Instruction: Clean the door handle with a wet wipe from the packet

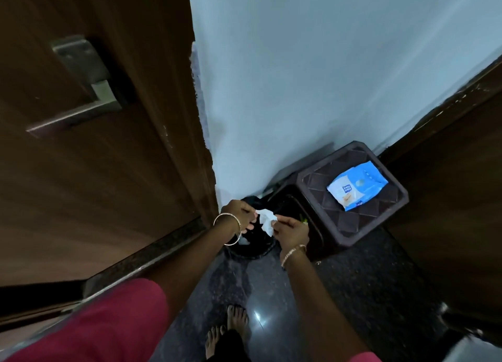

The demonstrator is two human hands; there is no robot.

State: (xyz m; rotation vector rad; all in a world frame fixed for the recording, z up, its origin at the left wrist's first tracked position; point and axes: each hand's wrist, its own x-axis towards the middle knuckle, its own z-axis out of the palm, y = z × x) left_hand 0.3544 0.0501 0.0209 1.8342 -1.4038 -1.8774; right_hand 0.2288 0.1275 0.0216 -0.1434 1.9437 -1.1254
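While both hands pinch the wet wipe (266, 220), left grip (239, 215), right grip (292, 230), packet (357, 185) apart on stool (326, 177).

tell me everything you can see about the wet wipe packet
The wet wipe packet is a soft, flat pouch, mostly blue with a white panel at its near end; the print is too small to read. It lies flat and askew on top of a dark brown plastic stool with a diamond pattern, beside the wall. No hand touches it. Whether its flap is open cannot be told.
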